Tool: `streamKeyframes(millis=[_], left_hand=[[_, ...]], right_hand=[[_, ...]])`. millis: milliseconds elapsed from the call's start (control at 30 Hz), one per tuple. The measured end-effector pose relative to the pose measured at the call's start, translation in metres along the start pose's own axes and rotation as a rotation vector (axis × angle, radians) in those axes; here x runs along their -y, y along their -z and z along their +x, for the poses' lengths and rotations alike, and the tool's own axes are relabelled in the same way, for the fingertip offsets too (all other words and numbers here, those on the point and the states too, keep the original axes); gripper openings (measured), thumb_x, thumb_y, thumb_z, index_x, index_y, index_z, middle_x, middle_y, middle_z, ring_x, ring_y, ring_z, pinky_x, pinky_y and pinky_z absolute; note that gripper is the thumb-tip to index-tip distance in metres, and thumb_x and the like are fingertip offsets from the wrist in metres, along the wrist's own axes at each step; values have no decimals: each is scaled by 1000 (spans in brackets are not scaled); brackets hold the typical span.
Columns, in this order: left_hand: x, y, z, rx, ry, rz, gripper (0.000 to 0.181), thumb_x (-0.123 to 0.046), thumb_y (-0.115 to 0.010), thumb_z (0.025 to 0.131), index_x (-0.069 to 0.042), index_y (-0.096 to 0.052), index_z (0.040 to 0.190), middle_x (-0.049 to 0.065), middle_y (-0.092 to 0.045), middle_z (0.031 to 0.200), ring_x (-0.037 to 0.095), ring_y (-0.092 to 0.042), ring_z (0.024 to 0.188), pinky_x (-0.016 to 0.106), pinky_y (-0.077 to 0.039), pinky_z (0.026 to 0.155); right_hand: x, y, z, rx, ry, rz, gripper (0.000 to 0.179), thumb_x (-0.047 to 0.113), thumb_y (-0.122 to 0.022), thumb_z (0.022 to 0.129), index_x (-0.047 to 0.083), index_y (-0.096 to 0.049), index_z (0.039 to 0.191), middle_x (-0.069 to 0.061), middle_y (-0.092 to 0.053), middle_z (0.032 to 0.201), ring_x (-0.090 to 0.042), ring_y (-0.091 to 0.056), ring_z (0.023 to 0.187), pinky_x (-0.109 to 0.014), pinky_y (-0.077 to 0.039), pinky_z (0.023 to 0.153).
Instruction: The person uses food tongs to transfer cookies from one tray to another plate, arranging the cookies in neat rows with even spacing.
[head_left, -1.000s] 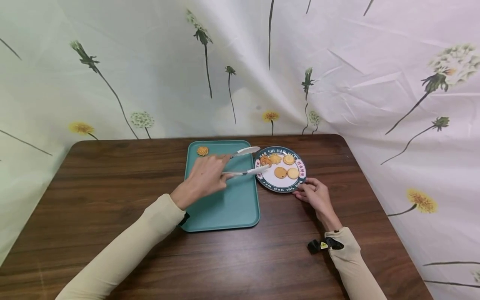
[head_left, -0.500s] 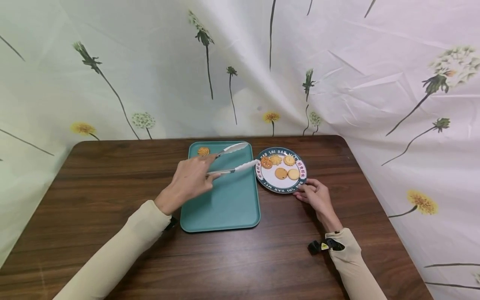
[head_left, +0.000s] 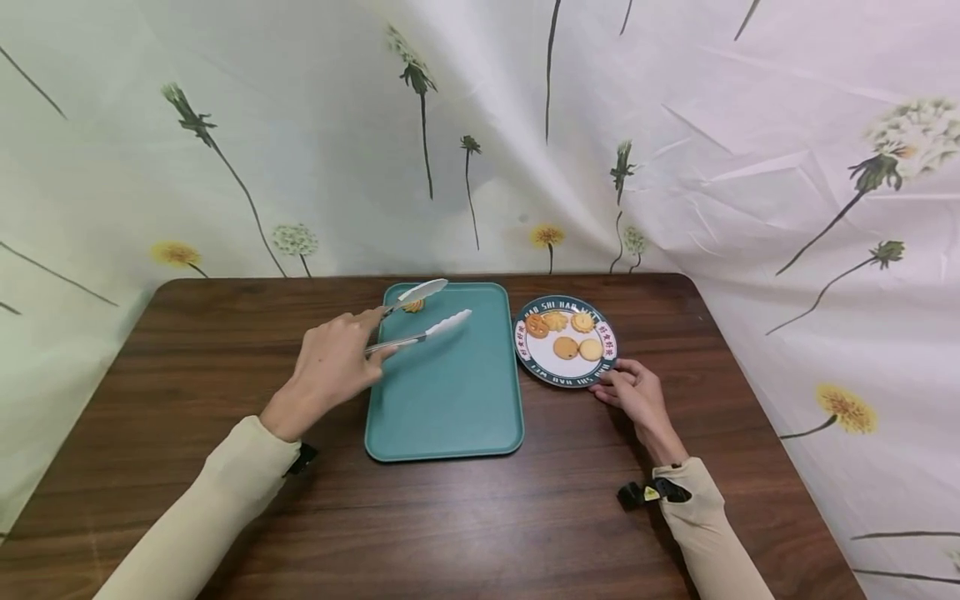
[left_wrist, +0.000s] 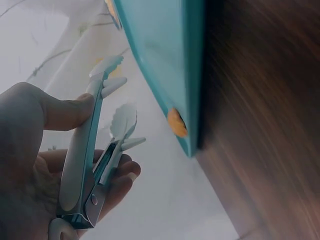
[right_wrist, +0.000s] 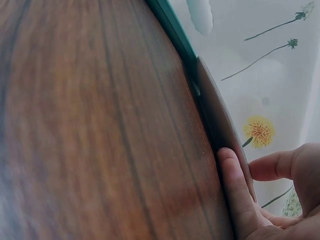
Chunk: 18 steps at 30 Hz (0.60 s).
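My left hand (head_left: 330, 362) holds a pair of metal tongs (left_wrist: 80, 155) with white scalloped tips, their arms spread apart with nothing between them. The tongs reach over the far left of a teal tray (head_left: 446, 400). A swirled cookie (left_wrist: 177, 122) lies in that tray's corner, partly covered by the upper tong tip in the head view. On the right, a round plate (head_left: 551, 365) with a dark green lettered rim bears several cookies, among them a pretzel-shaped one (head_left: 536, 326). My right hand (head_left: 636, 396) pinches the plate's near right rim between thumb and fingers.
Tray and plate sit side by side at the back of a dark brown wooden table (head_left: 480, 525). Behind and to the right hangs a white cloth (head_left: 337, 167) printed with dandelions, close to the table's edge.
My left hand has drawn the spread tongs leftward, from over the plate's left side to the tray's far left near the swirled cookie. The right hand stays at the plate's rim.
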<state>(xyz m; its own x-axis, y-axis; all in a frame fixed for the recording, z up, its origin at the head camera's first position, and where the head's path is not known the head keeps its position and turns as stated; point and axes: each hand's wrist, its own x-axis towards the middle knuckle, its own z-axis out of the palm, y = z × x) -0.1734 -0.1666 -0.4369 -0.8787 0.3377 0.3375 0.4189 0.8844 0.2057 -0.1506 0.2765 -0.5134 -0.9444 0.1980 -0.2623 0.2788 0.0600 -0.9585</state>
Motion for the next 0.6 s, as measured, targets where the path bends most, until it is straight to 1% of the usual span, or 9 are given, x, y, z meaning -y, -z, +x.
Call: streamKeyframes(millis=[167,233,300,433,600], left_hand=[[13,2,-6,-23,48,8,56,-27,-76,93,5,-64,136,25,-75,94,21,-54,52,31,-35,40],[17,2,-7,-29,61,8,55,-25,-75,92,6,-64,136,24,-74,89,21,-52,52,31,-35,40],[20,2,-8,-30,75,4,55,-24,-74,92,7,-64,135,21,-71,80,20,-51,50,30,-34,40],[22,1,-7,-11,99,5,55,-25,-74,92,7,-63,135,14,-63,67,20,-46,49,30,-32,40],[23,0,-5,16,119,0,53,-26,-73,92,7,-64,133,9,-57,61,20,-45,49,30,-31,40]], right_hand=[[-1,1,-1,9,6,3,47,5,-56,102,-11,-40,143,4,-74,86,-5,-75,75,-21,-61,75],[-1,1,-2,10,9,4,48,5,-56,102,-11,-40,144,4,-74,87,-5,-75,75,-21,-61,76],[-1,1,-2,10,12,4,48,5,-55,102,-11,-40,144,5,-74,86,-5,-75,75,-21,-61,76],[-1,0,-3,8,16,7,47,5,-55,102,-11,-40,143,6,-74,85,-5,-76,75,-21,-61,76],[0,1,-3,12,16,7,46,5,-55,102,-11,-40,143,6,-74,85,-5,-76,74,-21,-61,76]])
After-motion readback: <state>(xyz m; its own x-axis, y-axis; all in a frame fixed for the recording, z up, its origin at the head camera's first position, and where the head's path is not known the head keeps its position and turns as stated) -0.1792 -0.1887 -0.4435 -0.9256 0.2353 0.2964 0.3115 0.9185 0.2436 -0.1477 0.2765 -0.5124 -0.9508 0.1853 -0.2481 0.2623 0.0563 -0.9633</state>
